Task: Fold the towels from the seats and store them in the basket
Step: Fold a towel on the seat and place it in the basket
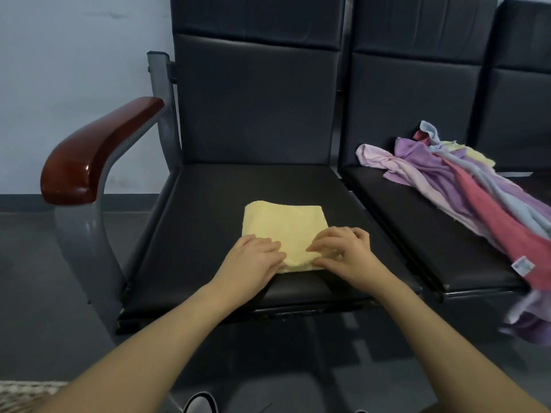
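Observation:
A folded yellow towel (283,225) lies flat on the black seat (202,234) of the left chair. My left hand (253,257) rests on its near left corner with fingers fairly straight. My right hand (343,248) sits on its near right corner, fingers bent and pinching the towel's near edge. A heap of loose towels (465,180) in pink, purple, light blue, red and yellow sprawls over the neighbouring seat, and part of it hangs off the front edge at the right. A woven basket rim (26,389) shows at the bottom left corner.
The left chair has a red-brown wooden armrest (95,150) on a grey metal frame. A third black seat (521,84) stands at the far right. Dark floor lies in front of the seats, and a pale wall is behind.

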A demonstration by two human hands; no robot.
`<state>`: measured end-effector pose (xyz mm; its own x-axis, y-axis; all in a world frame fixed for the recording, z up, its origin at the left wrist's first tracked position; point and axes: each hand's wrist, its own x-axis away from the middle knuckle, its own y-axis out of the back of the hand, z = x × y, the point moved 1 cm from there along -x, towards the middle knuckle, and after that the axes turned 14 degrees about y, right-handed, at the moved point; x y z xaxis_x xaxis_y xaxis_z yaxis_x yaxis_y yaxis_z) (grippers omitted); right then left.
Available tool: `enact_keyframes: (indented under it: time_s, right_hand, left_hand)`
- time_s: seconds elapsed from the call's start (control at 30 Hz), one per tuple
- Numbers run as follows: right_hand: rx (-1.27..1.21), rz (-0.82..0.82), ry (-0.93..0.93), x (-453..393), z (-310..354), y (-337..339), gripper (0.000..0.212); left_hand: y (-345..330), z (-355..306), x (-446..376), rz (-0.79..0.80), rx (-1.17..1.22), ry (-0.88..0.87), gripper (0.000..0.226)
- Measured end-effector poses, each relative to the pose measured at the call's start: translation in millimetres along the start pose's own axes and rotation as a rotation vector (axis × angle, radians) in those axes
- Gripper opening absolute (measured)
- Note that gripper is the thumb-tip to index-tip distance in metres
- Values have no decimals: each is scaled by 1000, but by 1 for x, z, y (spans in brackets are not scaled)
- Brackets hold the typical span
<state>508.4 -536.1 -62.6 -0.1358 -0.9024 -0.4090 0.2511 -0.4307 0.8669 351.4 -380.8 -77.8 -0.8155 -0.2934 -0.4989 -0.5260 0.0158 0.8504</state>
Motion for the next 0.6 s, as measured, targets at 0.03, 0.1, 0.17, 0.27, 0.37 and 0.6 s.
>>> enact_keyframes:
  time_s: [0.03, 0.1, 0.17, 0.27, 0.37, 0.6]
  right_hand:
    - [27, -43, 21, 5, -2, 0, 14]
    - [68, -160, 70, 11, -7, -1, 12]
    - [131, -258, 110, 14, -9, 2, 14]
    - [234, -303, 156, 16, -12, 7, 17]
    - [263, -238, 156, 21, -19, 5, 14]
    - [70, -59, 6, 33, -27, 1, 16]
  left_hand:
    - [-2, -2, 0, -21, 4, -12, 35]
    - [-4, -4, 2, -58, 2, -46, 28]
    - [-7, -9, 5, -116, 0, -84, 17]
    - [-7, -16, 11, -181, 50, -78, 14]
    - [-8, -15, 14, -216, 90, -26, 17]
    - [-15, -6, 32, -137, 218, 148, 22]
